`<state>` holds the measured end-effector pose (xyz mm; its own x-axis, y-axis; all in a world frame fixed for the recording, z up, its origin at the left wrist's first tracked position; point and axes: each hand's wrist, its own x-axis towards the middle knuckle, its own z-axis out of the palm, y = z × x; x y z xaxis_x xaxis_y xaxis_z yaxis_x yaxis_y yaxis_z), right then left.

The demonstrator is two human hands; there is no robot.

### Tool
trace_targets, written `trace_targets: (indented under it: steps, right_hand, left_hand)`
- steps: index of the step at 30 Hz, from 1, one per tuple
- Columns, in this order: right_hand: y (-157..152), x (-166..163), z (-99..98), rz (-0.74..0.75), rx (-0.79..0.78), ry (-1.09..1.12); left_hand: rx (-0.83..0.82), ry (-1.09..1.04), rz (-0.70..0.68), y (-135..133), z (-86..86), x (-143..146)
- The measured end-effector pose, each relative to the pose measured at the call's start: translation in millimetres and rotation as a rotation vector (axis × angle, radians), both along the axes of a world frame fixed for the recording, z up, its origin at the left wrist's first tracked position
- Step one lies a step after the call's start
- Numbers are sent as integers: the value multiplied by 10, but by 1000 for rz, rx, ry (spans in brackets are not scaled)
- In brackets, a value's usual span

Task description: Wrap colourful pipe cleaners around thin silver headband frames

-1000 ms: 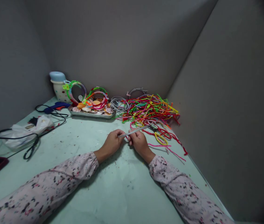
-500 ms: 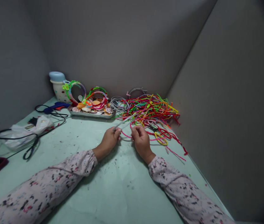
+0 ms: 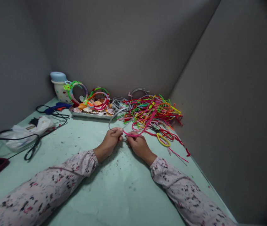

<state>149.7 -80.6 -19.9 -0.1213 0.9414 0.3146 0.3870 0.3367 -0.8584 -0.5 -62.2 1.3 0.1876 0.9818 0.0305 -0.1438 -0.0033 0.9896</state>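
Observation:
My left hand [image 3: 111,140] is closed on a thin grey headband [image 3: 113,117] that curves up and back from my fingers. My right hand [image 3: 137,145] is closed beside it, pinching a pink pipe cleaner [image 3: 145,124] that runs from my fingers up toward the pile. Both hands meet just above the pale green table [image 3: 114,191]. A heap of coloured pipe cleaners [image 3: 155,113] lies right behind my hands. A yellow loop [image 3: 163,140] lies to the right of my right hand.
A metal tray [image 3: 89,114] with shells and wrapped headbands stands at the back. A lidded jar [image 3: 59,86] is in the back left corner. A blue glue gun [image 3: 54,108], black cables, scissors [image 3: 32,149] and a plastic bag [image 3: 22,133] lie at left. Grey walls close the booth.
The grey band was held straight between both hands; now it arcs up from my left hand. My right hand has taken a pink pipe cleaner and come back beside the left.

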Motion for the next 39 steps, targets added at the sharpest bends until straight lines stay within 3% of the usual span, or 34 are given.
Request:
trace_targets:
  steps: [3,7,11,20,30,39]
  right_hand:
    - [55,27,-30,-47,-140,213]
    - [42,28,56,4,-132,389]
    - [32,24,128,-42,-165,509]
    - [72,65,73,-107,-152,522]
    - [50,39,83,-89,-162,594]
    - [66,28,81,-70,-175,623]
  left_hand:
    - [-10,-12,-51,-18,4,15]
    - [-37,11,-88,-27,1,30]
    - [-55,71,-113,-25,-13,39]
    - [-56,123,-173,-12,-26,34]
    - [-60,164,-154,-14,-50,38]
    - [-24,199,-221,-15,-36,33]
